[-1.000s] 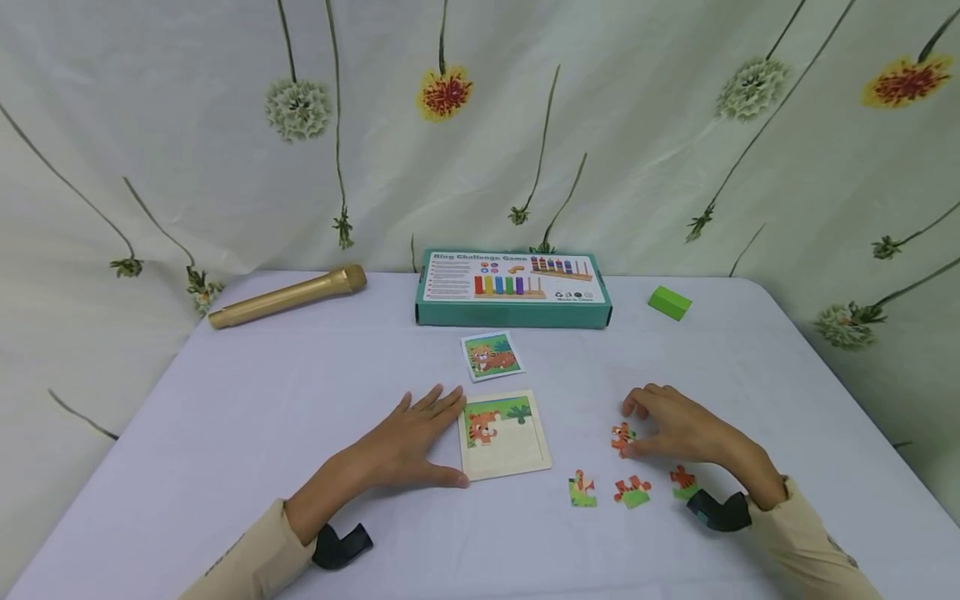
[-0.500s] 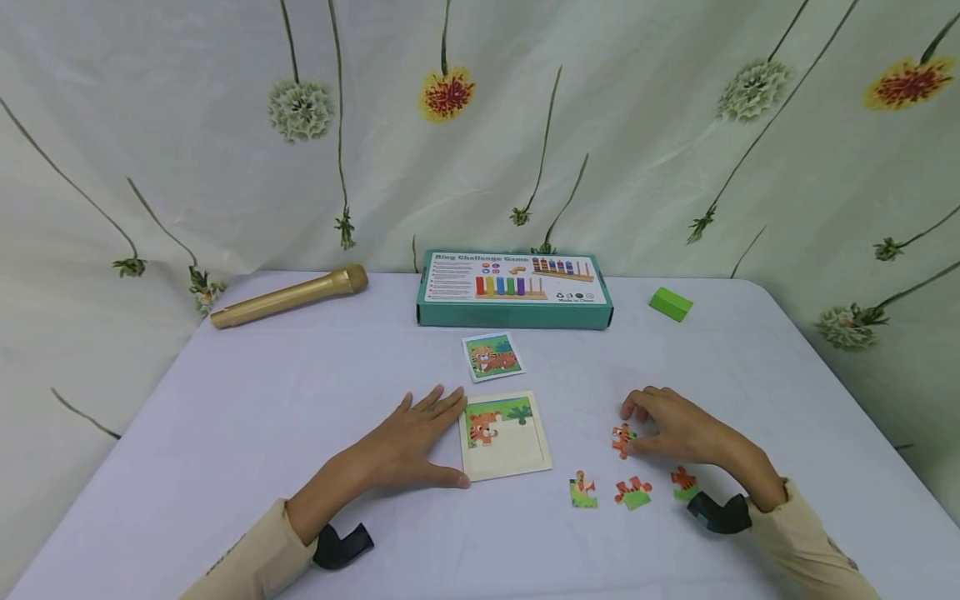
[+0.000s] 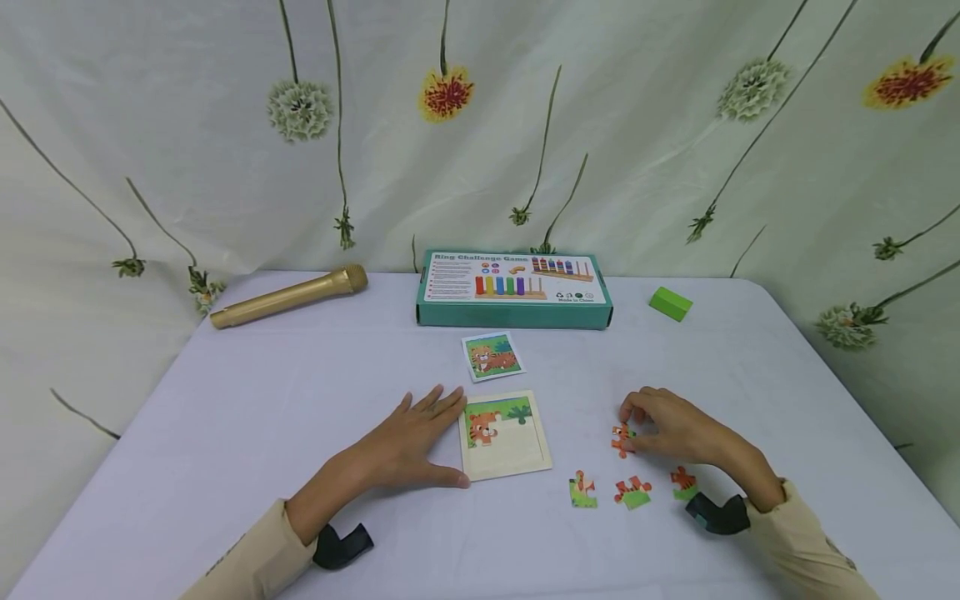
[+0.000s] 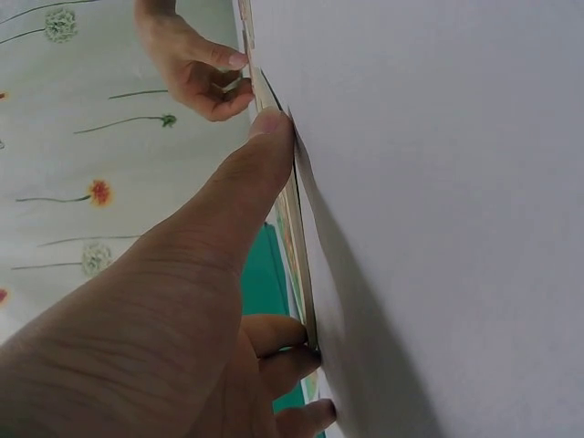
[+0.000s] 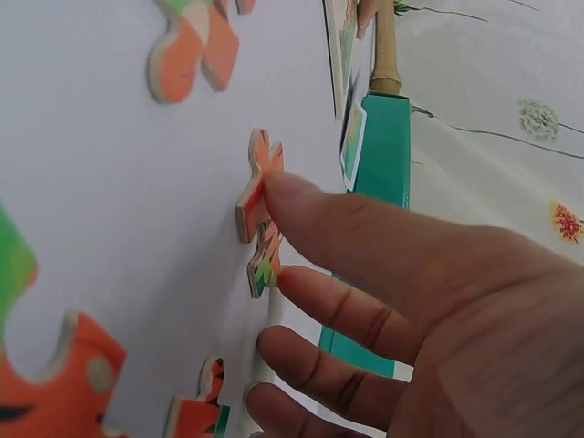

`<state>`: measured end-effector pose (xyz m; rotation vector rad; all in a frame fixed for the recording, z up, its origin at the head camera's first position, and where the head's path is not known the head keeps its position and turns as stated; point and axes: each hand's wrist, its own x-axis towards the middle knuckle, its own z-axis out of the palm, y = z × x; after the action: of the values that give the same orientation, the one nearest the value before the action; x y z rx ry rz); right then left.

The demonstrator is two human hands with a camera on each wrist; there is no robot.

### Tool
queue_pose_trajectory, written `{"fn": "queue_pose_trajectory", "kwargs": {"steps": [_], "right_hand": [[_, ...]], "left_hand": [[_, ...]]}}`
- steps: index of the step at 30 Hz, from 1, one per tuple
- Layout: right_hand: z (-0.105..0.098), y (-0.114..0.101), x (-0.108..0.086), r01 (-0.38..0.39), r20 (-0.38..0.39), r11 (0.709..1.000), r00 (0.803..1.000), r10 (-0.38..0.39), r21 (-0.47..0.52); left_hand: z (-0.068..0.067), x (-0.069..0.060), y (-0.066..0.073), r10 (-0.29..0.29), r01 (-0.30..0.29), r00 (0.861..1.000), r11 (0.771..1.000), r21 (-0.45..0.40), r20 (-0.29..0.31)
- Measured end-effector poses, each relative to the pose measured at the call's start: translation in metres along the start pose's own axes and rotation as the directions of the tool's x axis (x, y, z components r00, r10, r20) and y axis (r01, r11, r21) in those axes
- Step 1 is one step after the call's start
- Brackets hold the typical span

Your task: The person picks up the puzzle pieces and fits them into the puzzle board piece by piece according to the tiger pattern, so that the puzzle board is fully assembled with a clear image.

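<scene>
A: Firstly, how far along? A clock is set on the puzzle board (image 3: 517, 454), with 12 toward the game box (image 3: 513, 287).

B: Under half filled, by judgement. The tiger's head (image 3: 482, 428) is seated at 10 o'clock, and greenery with a plant (image 3: 519, 412) at 1. Bare wood is exposed from about 3 round to 8.

A: And what is left?

B: At least four loose pieces. The tiger piece (image 3: 618, 437) is noted at 3 o'clock, apart from the board. Near 4, the closest grassy piece (image 3: 582, 492) is laid, then the middle piece (image 3: 634, 493) and the outermost piece (image 3: 682, 478) beyond it. Judged against the picture card (image 3: 493, 357) at 12, the body and lower grass are yet to be placed.

A: State of the grip?

B: Right hand (image 3: 677, 425): fingers bent, the tiger piece apparently pinched between thumb and index finger; whether it is lifted cannot be told. Left hand (image 3: 408, 446), at 9: spread, thumb and fingertips set against the board's edge, nothing pinched.
</scene>
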<state>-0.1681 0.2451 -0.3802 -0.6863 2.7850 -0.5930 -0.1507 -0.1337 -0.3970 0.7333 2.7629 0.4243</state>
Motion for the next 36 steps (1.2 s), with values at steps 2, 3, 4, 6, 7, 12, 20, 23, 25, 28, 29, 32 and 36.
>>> {"fn": "queue_pose_trajectory", "kwargs": {"steps": [2,3,4,6,7,12,20,23,25,28,29,32,36], "right_hand": [[0.0003,-0.0008,-0.0002,-0.007,-0.003,1.0,1.0,0.007,-0.001],[0.0005,-0.0013,-0.0003,-0.014,-0.002,1.0,1.0,0.014,-0.002],[0.0008,-0.0018,-0.0003,-0.023,0.0,1.0,1.0,0.023,-0.001],[0.0016,-0.0023,-0.0005,-0.041,0.007,0.999,0.999,0.041,-0.007],[0.0017,-0.0027,-0.0007,-0.048,0.01,0.999,0.999,0.048,-0.01],[0.0029,-0.003,-0.0007,-0.042,0.013,0.999,0.999,0.043,-0.016],[0.0029,-0.0053,-0.0009,-0.049,0.008,0.998,0.999,0.049,-0.033],[0.0028,-0.0063,-0.0017,-0.085,-0.001,0.994,0.996,0.086,-0.066],[0.0028,-0.0067,-0.0021,-0.104,-0.009,0.991,0.995,0.103,-0.08],[0.0028,-0.0068,-0.0023,-0.102,-0.013,0.991,0.995,0.102,-0.081],[0.0029,-0.0069,-0.0024,-0.097,-0.014,0.992,0.995,0.096,-0.081],[0.0031,-0.0075,-0.0024,-0.085,-0.015,0.994,0.996,0.084,-0.076],[0.0035,-0.0095,-0.0025,-0.082,-0.015,0.994,0.997,0.081,-0.075]], "left_hand": [[0.0001,-0.0001,-0.0001,0.003,-0.003,1.0,1.0,0.002,0.0],[0.0001,-0.0001,-0.0001,0.004,-0.004,1.0,1.0,0.003,-0.001],[0.0003,-0.0001,-0.0002,0.004,-0.004,1.0,1.0,0.004,-0.001],[0.0005,0.0,-0.0003,0.005,-0.005,1.0,1.0,0.006,-0.002],[0.0006,0.0,-0.0004,0.004,-0.004,1.0,1.0,0.007,-0.002],[0.0011,-0.0002,-0.0004,0.0,0.0,1.0,1.0,0.01,0.0],[0.0006,0.0002,-0.0003,-0.001,0.001,1.0,1.0,0.006,0.0],[0.0008,0.0001,-0.0002,-0.003,0.003,1.0,1.0,0.007,0.001],[0.0008,-0.0002,0.0,-0.004,0.004,1.0,1.0,0.005,0.001],[0.0007,-0.0005,0.0002,-0.005,0.005,1.0,1.0,0.002,0.0],[0.0006,-0.0004,0.0003,-0.004,0.004,1.0,1.0,0.001,0.0],[0.0004,-0.0004,0.0003,-0.002,0.002,1.0,1.0,0.003,-0.003],[0.0004,-0.0006,0.0001,-0.001,0.001,1.0,1.0,0.0,-0.003]]}}
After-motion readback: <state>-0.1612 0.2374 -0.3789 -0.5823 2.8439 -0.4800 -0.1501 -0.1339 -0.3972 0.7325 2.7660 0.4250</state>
